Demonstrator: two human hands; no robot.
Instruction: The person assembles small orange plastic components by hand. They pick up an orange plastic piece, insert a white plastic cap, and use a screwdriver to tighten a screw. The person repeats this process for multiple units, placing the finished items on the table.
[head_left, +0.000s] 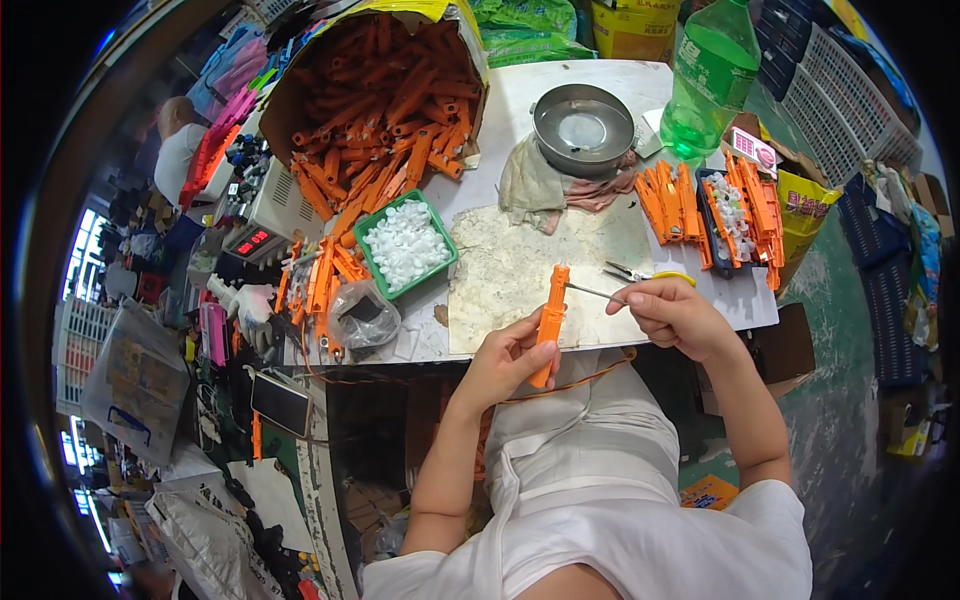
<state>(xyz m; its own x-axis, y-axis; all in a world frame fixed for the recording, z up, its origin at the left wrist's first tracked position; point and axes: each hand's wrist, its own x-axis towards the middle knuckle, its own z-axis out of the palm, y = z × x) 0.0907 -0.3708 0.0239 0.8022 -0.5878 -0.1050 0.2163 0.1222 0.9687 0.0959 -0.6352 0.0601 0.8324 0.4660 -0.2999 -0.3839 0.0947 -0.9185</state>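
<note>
My left hand is closed around the lower part of a long narrow orange plastic part, held upright at the table's front edge. My right hand is closed on a thin metal tool. The tool's tip touches or nearly touches the upper end of the orange part; its exact kind is not plain. Just beyond my right hand lie pliers with yellow handles. Left of my hands stands a green basket with many small white plastic pieces.
A big open sack spills orange parts at the back left. Farther back are a round metal pan, rags and a green bottle. Orange parts are stacked beside a dark tray at right. A clear plastic bag lies near the left edge.
</note>
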